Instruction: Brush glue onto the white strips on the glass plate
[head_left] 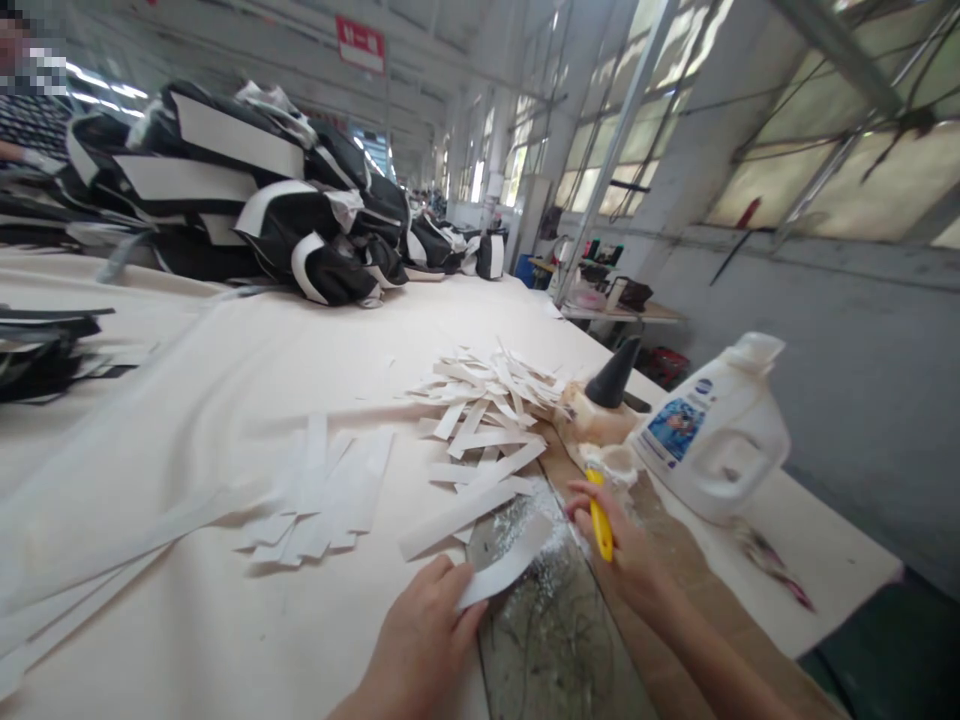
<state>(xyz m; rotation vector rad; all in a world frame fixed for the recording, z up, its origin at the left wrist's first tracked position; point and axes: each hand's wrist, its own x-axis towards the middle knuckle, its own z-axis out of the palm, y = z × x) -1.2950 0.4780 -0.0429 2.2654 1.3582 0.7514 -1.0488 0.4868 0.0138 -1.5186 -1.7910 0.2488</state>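
In the head view, the left hand (pixel 427 625) pinches one curved, flat white strip (pixel 513 566) over one grey, white-spattered board (pixel 559 655), while the right hand (pixel 626 550) grasps one yellow-handled tool (pixel 601 518) — its far end at one whitish, open-topped tub (pixel 616 462). One white plastic jug (pixel 712 440) stands beside two heaps — both uncountable — of loose white strips (pixel 495 395).

Daylight from windows (pixel 892 195), distance apparently hazy
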